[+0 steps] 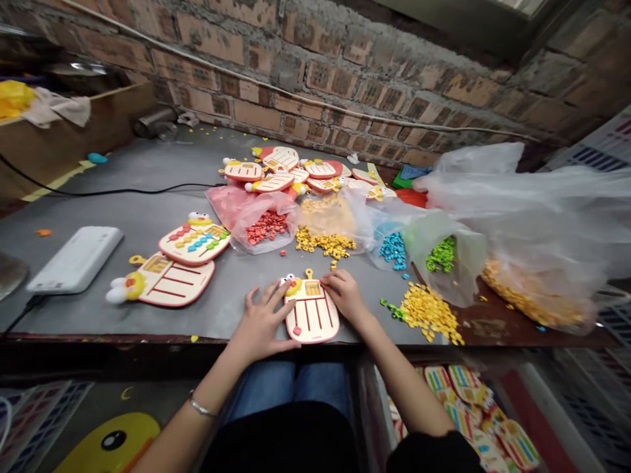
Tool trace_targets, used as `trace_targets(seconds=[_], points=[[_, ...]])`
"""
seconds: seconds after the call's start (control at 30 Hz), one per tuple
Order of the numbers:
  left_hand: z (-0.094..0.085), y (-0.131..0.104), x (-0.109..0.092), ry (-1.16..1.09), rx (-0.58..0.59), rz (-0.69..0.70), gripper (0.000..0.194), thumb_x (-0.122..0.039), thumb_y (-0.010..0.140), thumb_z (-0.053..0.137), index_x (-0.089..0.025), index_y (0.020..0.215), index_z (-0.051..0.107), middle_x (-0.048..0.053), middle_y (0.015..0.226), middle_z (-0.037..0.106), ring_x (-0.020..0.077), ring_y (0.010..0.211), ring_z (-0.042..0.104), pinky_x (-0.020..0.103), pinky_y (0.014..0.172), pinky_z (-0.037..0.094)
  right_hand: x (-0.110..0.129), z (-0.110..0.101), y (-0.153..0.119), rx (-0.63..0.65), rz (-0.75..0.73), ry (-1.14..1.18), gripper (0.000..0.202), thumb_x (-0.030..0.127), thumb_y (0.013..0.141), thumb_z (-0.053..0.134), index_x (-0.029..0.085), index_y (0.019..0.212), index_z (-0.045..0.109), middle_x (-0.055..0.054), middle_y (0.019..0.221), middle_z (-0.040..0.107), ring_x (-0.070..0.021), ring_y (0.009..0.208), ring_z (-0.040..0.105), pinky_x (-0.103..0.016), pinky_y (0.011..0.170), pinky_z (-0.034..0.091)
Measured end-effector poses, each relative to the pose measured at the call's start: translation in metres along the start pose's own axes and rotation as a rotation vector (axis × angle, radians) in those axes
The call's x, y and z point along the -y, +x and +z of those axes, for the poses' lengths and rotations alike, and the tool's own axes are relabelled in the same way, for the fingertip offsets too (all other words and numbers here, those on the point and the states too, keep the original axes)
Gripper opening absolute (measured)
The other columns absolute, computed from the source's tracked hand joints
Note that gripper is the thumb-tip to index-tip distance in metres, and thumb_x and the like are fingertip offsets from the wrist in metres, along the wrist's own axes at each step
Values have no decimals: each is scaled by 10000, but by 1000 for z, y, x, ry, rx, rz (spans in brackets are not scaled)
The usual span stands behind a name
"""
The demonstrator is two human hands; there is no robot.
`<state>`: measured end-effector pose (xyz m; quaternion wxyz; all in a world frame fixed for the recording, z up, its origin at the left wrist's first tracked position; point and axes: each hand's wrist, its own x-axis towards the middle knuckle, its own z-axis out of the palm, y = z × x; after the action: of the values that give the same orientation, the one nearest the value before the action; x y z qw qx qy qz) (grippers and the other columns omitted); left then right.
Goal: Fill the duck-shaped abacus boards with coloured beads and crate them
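Observation:
A cream toy board (320,322) with a red rim, several slots and a yellow duck-like head lies in front of me at the table's front edge. One red piece (297,331) sits at the lower end of its left slot. My left hand (266,322) steadies the board from the left, fingers apart on its upper edge and thumb at the bottom. At the upper right corner, beside the small yellow window, my right hand (345,295) has its fingers bent together; whatever they hold is hidden.
Bags of red pieces (266,228), yellow pieces (325,243), blue pieces (393,249) and green pieces (440,255) lie behind the board. Loose yellow pieces (428,312) are heaped right. Two boards (180,282) and a white power bank (76,259) lie left; stacked boards (280,157) stand behind.

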<state>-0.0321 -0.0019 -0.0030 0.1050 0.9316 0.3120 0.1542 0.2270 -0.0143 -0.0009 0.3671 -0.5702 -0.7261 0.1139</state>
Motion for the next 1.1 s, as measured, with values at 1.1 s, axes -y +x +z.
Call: trace_targets(seconds=[1.1], points=[[-1, 3, 2, -89, 56, -27, 1014, -701, 675, 648, -199, 1480, 287, 138, 1539, 297, 341, 1421, 232, 474, 1087, 265, 28, 17, 62, 398, 9, 386, 223, 288, 879, 598, 190, 1057, 690, -61, 919, 692, -159, 776, 630, -280, 713, 505]])
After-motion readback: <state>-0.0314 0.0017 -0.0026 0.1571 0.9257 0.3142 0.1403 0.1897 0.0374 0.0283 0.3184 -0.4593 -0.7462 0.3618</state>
